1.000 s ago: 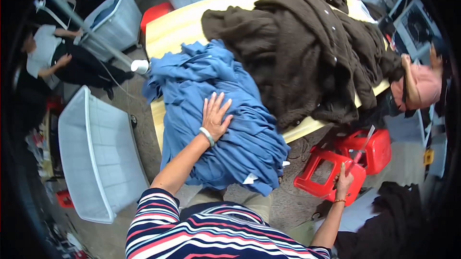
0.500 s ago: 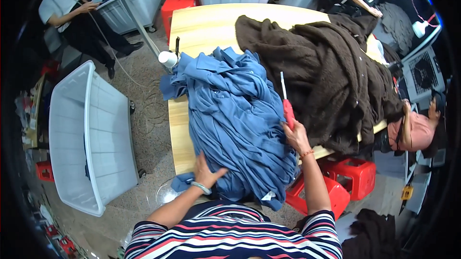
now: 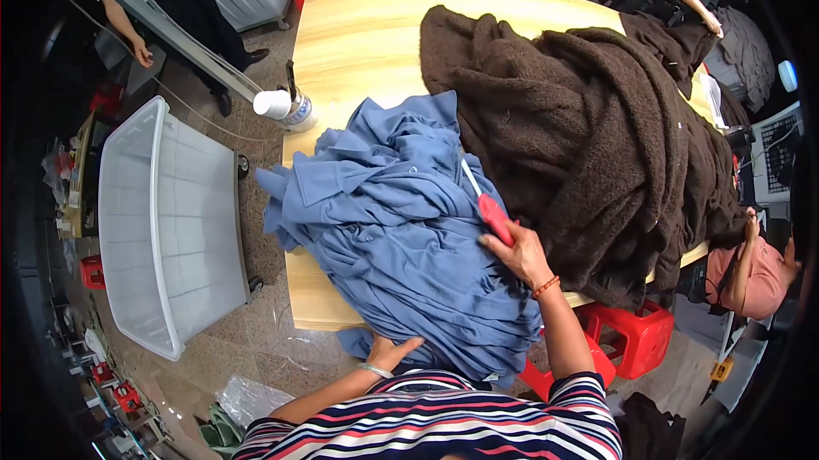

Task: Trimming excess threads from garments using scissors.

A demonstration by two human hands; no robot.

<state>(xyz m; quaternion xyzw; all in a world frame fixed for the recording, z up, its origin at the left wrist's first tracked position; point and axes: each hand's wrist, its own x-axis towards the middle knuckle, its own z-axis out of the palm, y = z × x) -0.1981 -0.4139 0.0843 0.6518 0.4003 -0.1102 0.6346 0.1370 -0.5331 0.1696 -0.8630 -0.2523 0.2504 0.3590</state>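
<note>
The pile of blue garments (image 3: 401, 238) lies on the wooden surface (image 3: 367, 33), beside the brown fleece heap (image 3: 597, 144). The right hand (image 3: 520, 253) grips a red-handled tool (image 3: 488, 208) on top; the left hand (image 3: 388, 351) presses the near edge, fingers spread. It seems a trimming step; next needs one garment separated.

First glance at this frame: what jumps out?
A big heap of blue garments covers the near end of the wooden table, with a dark brown fleecy pile filling the table to its right. The right hand grips a red-handled tool on the blue heap; the left hand presses its near edge. A large white tub stands left.
</note>
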